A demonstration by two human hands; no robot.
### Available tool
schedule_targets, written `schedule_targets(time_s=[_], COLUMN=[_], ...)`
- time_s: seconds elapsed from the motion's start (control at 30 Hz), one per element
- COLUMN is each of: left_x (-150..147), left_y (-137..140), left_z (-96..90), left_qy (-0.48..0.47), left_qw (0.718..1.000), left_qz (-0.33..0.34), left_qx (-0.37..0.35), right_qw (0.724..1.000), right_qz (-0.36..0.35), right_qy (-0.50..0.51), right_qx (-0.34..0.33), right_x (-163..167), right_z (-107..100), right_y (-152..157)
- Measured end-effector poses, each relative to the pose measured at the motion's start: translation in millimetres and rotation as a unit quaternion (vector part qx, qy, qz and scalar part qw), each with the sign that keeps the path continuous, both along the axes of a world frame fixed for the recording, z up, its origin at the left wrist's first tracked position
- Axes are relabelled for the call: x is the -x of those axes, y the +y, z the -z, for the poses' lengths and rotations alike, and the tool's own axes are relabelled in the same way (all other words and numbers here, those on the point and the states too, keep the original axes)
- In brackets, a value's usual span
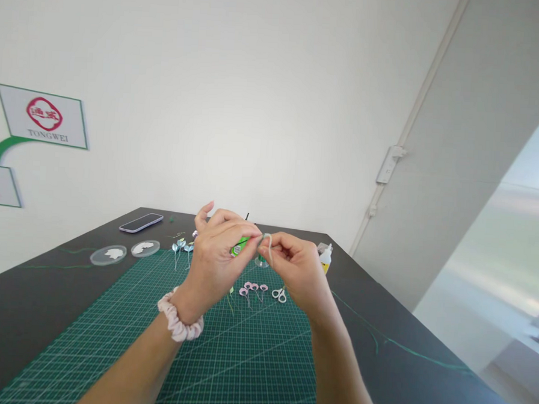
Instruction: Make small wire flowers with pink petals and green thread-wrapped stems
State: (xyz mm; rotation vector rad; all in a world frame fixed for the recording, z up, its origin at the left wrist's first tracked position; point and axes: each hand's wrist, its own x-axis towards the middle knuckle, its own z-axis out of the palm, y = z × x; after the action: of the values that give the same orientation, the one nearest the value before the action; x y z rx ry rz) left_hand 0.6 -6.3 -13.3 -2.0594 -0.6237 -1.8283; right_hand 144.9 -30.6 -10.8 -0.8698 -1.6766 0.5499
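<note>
My left hand, with a scrunchie on its wrist, is raised above the mat, its thumb and forefinger pinched on a thin dark wire. Right beside it, my right hand is closed at the fingertips on a pale thread that loops over and hangs down. The fingertips of both hands almost meet, and how wire and thread join there is too small to make out. Beneath the hands lie several purple flower-shaped pieces on stems and white-handled scissors.
A green cutting mat covers part of the dark table. Leaf-like blue pieces, two shallow dishes with white bits and a phone are at left. A glue bottle stands at right, near loose green thread.
</note>
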Motion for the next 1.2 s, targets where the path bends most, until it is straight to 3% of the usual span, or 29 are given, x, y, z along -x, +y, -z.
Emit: schedule_targets(time_s=[0.2, 0.47, 0.8, 1.2], left_x=[2, 3, 6, 5], left_y=[0, 1, 2, -2], left_z=[-1.0, 0.9, 3.1, 0.8], left_qy=[0.034, 0.092, 0.134, 0.122], left_qw=[0.999, 0.996, 0.990, 0.991], left_qz=[-0.020, 0.002, 0.037, 0.054], left_qx=[-0.009, -0.015, -0.010, -0.015], right_qw=[0.993, 0.984, 0.987, 0.997], right_qz=[0.078, 0.128, 0.130, 0.044], right_qy=[-0.052, -0.039, -0.011, 0.059], right_qx=[-0.069, -0.119, -0.090, -0.012], right_x=[1, -3, -5, -8], right_z=[-6, -8, -9, -8], right_y=[-15, -19, -12, 2])
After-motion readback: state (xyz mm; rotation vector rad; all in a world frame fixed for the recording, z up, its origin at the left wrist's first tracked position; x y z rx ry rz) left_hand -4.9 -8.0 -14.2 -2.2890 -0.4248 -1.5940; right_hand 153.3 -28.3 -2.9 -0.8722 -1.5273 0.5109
